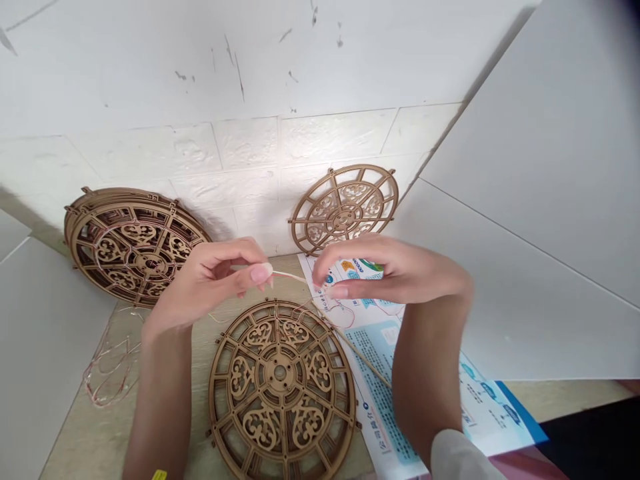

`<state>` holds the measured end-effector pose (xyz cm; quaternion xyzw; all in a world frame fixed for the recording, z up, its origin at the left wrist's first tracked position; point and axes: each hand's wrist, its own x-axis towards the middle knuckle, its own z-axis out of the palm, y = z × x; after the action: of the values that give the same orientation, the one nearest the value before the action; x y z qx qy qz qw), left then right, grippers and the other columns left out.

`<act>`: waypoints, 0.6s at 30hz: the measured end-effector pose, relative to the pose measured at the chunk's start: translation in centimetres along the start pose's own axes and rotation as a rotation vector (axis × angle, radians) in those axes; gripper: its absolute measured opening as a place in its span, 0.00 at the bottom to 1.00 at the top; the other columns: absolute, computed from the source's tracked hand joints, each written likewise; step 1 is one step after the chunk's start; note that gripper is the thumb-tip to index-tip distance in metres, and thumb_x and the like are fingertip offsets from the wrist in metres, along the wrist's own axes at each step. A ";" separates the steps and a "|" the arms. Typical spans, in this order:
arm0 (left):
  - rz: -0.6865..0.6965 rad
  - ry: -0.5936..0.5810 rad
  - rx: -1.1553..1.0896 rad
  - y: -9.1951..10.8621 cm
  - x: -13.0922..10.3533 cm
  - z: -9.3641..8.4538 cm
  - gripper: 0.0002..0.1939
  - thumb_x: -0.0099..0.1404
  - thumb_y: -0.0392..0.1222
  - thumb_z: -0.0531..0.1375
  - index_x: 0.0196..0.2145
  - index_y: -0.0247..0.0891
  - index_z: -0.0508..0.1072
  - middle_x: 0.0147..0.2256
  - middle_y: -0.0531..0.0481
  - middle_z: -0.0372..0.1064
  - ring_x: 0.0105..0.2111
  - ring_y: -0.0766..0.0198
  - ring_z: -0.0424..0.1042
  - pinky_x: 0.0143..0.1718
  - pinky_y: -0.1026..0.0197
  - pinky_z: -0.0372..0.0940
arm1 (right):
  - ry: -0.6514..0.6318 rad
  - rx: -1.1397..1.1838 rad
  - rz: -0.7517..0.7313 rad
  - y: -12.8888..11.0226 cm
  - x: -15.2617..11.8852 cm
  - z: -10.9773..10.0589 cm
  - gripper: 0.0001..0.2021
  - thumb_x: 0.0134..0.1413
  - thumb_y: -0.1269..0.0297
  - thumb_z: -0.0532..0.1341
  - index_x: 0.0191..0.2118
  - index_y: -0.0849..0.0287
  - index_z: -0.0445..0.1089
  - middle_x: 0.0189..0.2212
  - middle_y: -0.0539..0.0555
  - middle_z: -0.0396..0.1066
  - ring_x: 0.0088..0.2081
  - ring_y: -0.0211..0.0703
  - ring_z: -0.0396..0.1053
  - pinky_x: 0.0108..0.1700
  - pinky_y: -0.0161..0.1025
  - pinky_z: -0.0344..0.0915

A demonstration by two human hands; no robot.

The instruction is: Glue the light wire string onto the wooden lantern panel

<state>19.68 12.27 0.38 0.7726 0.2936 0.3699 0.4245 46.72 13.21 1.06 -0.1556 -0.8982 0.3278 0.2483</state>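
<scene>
Thin red and white wires (289,275) stretch from the fingertips of my left hand (227,270), which is closed in a pinch on them. Across a small gap, my right hand (380,270) is bent with thumb and fingertips close together near the other end of the wires; what lies between them is too small to make out. Below both hands, a round brown openwork disc (281,373) with scroll patterns lies flat, apparently stacked on others. A pale cord (367,360) runs from near my right hand down towards my right forearm.
A stack of similar discs (135,247) leans at the left against the white brick-patterned wall (245,147). Another disc (345,210) leans there further right. Loose wires (107,377) lie at the left. Printed blue and white sheets (385,393) lie under my right arm, beside a grey panel (540,200).
</scene>
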 end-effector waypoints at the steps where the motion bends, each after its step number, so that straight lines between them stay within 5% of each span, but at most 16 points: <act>1: -0.006 -0.004 -0.005 0.1 -0.2 0.2 0.20 0.66 0.53 0.62 0.27 0.31 0.75 0.25 0.48 0.67 0.24 0.79 0.62 0.24 0.78 0.60 | 0.018 0.057 -0.013 -0.2 0.5 0.3 0.06 0.64 0.67 0.63 0.43 0.64 0.71 0.37 0.54 0.75 0.38 0.32 0.73 0.40 0.31 0.68; 11: 0.125 0.077 -0.121 1.4 -1.7 1.4 0.13 0.68 0.44 0.59 0.30 0.33 0.74 0.26 0.50 0.68 0.25 0.78 0.66 0.26 0.77 0.65 | 0.199 0.500 0.000 -2.5 3.6 3.9 0.05 0.61 0.69 0.65 0.37 0.66 0.70 0.33 0.52 0.74 0.34 0.28 0.71 0.40 0.29 0.69; 18: 0.216 0.127 -0.252 0.4 -0.6 2.4 0.08 0.69 0.42 0.57 0.34 0.35 0.72 0.29 0.51 0.67 0.28 0.77 0.69 0.25 0.76 0.67 | 0.358 0.771 -0.099 -1.9 3.7 4.9 0.07 0.58 0.67 0.68 0.34 0.64 0.70 0.21 0.46 0.66 0.18 0.25 0.57 0.19 0.27 0.52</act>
<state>21.33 10.54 -0.32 0.7155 0.1862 0.4952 0.4563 40.79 10.93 0.34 -0.0627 -0.6590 0.5949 0.4559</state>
